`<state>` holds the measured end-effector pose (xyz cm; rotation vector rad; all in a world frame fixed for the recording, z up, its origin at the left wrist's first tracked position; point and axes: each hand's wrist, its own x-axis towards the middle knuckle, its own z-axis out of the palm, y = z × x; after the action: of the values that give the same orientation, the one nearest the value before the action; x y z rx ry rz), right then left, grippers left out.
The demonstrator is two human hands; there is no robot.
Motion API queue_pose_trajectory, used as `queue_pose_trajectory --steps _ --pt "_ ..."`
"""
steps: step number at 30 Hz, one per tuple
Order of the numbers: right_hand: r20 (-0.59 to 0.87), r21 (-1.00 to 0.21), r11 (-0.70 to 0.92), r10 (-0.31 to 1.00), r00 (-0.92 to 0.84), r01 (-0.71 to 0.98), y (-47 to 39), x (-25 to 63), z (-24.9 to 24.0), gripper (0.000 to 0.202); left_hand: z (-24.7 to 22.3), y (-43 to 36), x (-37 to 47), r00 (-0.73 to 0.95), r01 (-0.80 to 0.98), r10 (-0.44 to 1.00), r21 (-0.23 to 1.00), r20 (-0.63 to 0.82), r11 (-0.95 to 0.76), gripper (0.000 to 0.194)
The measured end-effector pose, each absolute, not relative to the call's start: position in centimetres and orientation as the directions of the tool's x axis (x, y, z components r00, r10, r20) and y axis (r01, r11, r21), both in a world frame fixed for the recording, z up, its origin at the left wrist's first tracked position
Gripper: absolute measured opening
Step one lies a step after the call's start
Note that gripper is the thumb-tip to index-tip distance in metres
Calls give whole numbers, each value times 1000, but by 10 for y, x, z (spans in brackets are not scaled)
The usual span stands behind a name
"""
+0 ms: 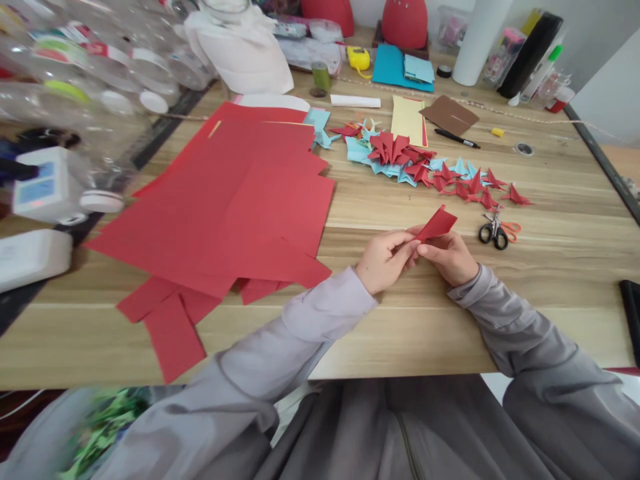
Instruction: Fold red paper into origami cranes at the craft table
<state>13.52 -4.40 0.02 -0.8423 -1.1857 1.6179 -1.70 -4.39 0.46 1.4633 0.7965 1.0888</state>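
Note:
A small folded piece of red paper is held up over the table between both hands. My left hand pinches its lower left end. My right hand grips it from the right, thumb in front and the other fingers partly hidden behind. Beyond the hands lie folded red paper cranes and light blue paper cranes, gathered in a row. Two pairs of scissors, one black-handled and one orange-handled, rest to the right of my right hand. Large red paper sheets overlap to the left.
Clear plastic bottles crowd the left edge beside a white device. Toward the back are a yellow tape measure, brown paper, a black pen and a white roll. A black object sits at the right edge.

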Motion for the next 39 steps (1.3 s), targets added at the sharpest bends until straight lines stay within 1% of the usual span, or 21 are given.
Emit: queue_pose_trajectory --steps 2,5,9,12,17,22,26,30,36,39 --pt "18 -964 -61 957 -290 -260 -45 134 -5 25 3 -44 -17 384 -90 903 981 193 -171 38" --pt "18 -963 -39 978 -210 -266 -47 132 -8 20 3 -45 -18 393 -73 894 976 216 -204 40" --pt "3 -952 -57 981 -195 -301 -47 130 -5 18 4 -45 -19 381 -21 879 953 288 -303 41" --pt "-14 -948 -71 983 -181 -310 -47 128 -2 15 5 -45 -18 368 1 876 942 313 -337 40" --pt "-59 -934 -111 985 -160 -341 -47 127 2 18 2 -46 -17 376 9 883 952 280 -306 33" --pt "-133 -894 -167 985 -110 -415 -43 130 5 23 3 -48 -18 350 115 897 938 270 -328 23" --pt "-175 -887 -206 978 -112 -413 -42 132 7 25 5 -49 -18 363 133 891 932 272 -338 22" --pt "-150 -906 -186 981 -122 -380 -44 130 7 27 6 -50 -18 385 119 882 933 271 -339 22" --pt "-83 -957 -127 981 -174 -262 -45 131 3 30 -3 -48 -16 331 133 909 941 253 -310 28" --pt "-59 -960 -110 978 -198 -258 -45 131 -1 29 -6 -47 -16 327 128 910 943 253 -308 28"
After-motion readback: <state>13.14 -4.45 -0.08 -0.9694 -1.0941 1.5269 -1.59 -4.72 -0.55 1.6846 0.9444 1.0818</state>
